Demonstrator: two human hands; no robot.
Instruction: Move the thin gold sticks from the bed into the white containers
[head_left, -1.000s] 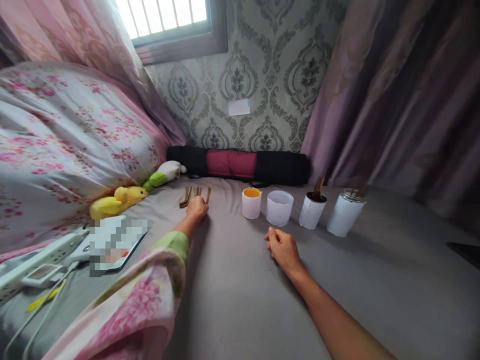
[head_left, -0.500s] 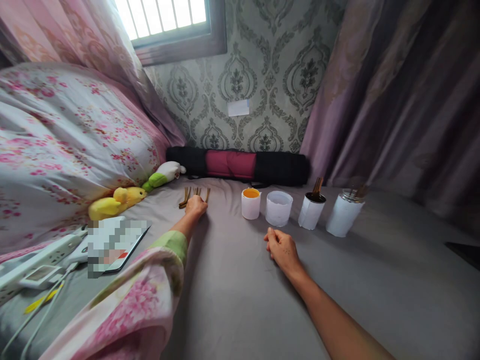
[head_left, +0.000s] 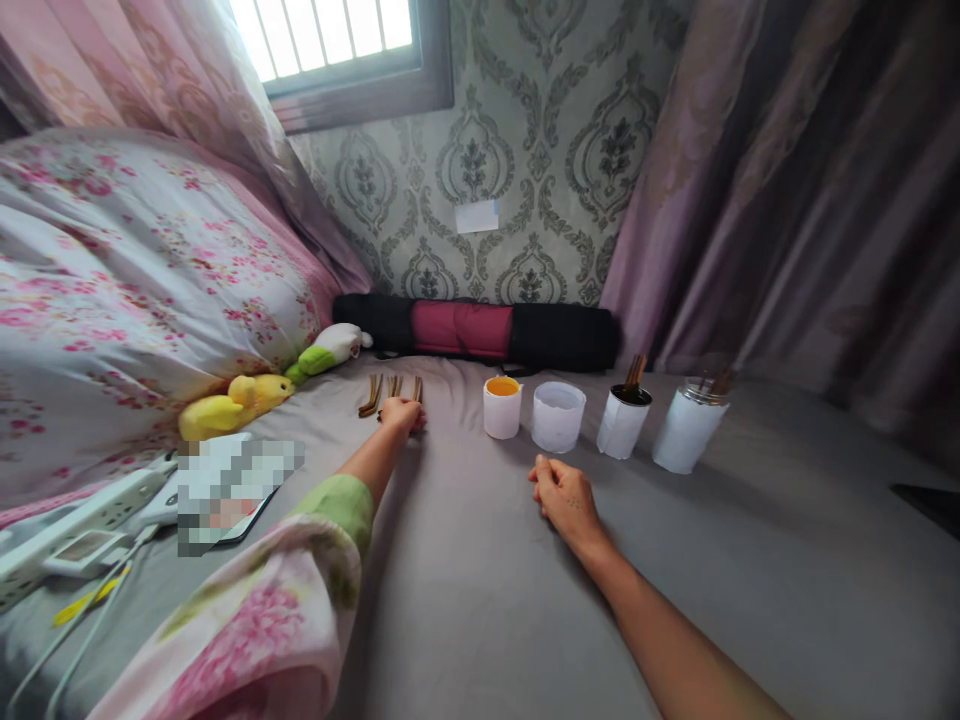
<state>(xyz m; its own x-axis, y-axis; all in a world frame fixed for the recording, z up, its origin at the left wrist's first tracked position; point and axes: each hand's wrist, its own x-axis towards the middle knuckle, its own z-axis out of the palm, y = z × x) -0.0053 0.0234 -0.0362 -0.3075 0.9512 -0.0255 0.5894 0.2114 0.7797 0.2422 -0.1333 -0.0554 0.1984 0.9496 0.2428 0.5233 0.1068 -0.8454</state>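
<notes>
My left hand [head_left: 403, 412] reaches over the bed, its fingers closed at the lower end of the rightmost group of thin brown sticks [head_left: 417, 386]. The fingertips are partly hidden behind the hand. Two more groups stand left of it: a middle group of sticks [head_left: 395, 385], partly covered by my hand, and a left group of sticks [head_left: 370, 397] lying on the sheet. My right hand [head_left: 564, 497] rests on the sheet with curled fingers and nothing visible in them. Just beyond it are a white-wrapped cup with an orange inside [head_left: 502, 413] and a wider whitish tub [head_left: 558, 425].
Farther right stand a white-wrapped can [head_left: 622, 430] and a white-wrapped jar [head_left: 684, 436], both with sticks in them. A black and red roll [head_left: 555, 335] lies along the wall. Plush toys [head_left: 240, 402], a power strip [head_left: 97, 525] and cables are at left.
My left hand has shifted slightly right, from the middle sticks to the rightmost group, showing more of the middle one. My right hand and the containers have stayed put.
</notes>
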